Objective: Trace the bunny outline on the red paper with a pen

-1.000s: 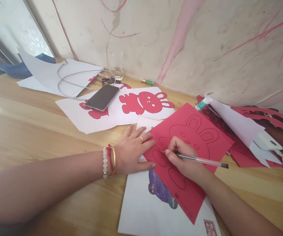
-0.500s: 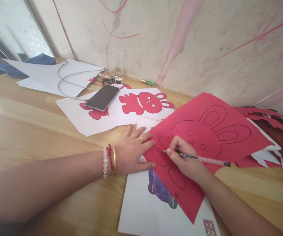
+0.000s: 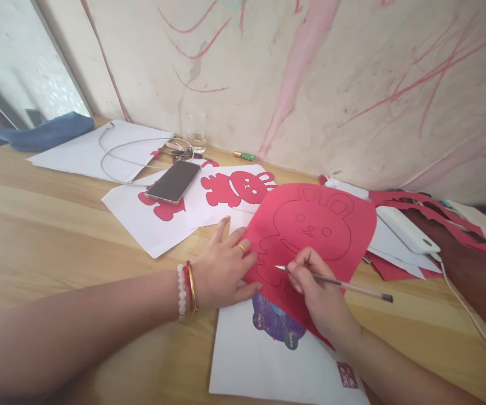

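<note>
A sheet of red paper (image 3: 264, 230) carries a rabbit outline in dark lines, its far end curling up from the surface. My left hand (image 3: 226, 264) lies with fingers spread over the paper's left edge. In my right hand (image 3: 319, 292) is a slim gel pen (image 3: 352, 286), its tip near the drawn body of the rabbit. Beneath the red sheet is a white booklet or pad (image 3: 243, 360) with a purple round picture and a red seal mark. Part of the outline is hidden behind my right hand.
A phone (image 3: 173, 181) lies on white sheets, beside a red rabbit figure (image 3: 234, 188). A drinking glass (image 3: 197, 142), keys (image 3: 181, 153) and a green tube (image 3: 244, 156) are near the wall. On the right are a white corded device (image 3: 407, 230) and red paper scraps (image 3: 466, 230).
The red paper's far end has curled upward. My right hand has shifted slightly, and the pen tip is lifted a little from the outline. The camera view has tilted up.
</note>
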Available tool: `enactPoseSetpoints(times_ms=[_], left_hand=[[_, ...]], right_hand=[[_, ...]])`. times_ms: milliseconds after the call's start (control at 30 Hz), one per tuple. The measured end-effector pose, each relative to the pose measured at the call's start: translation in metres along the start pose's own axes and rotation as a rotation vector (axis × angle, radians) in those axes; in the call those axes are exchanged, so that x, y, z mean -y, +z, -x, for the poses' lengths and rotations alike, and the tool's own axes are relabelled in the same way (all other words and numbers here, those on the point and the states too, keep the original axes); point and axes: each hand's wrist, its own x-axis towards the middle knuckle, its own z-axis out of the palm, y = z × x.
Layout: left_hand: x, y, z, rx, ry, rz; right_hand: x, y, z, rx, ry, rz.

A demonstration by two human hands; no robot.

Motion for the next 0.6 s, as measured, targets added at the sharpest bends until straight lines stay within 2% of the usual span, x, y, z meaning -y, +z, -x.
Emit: enactPoseSetpoints(times_ms=[67,167,300,400,500,600], left_hand=[[-0.004,-0.001,0.002,-0.007,0.022,-0.033],[-0.010,-0.002,0.005,-0.033,0.057,-0.062],[-0.013,0.001,0.005,-0.064,0.106,-0.093],[-0.009,0.005,0.003,-0.061,0.162,-0.064],[-0.001,0.008,0.002,-0.050,0.193,0.037],[0.004,0.011,0.002,-0.007,0.176,0.115]], right_hand=[[-0.007,-0.002,0.000,-0.036,-0.026,0.008],[-0.014,-0.011,-0.012,0.001,-0.066,0.022],[-0.015,-0.025,-0.040,0.126,-0.123,-0.020],[-0.015,-0.028,-0.060,0.243,-0.131,-0.075],[-0.013,-0.027,-0.072,0.252,-0.133,-0.089],[-0.008,-0.022,-0.068,0.230,-0.134,-0.081]])
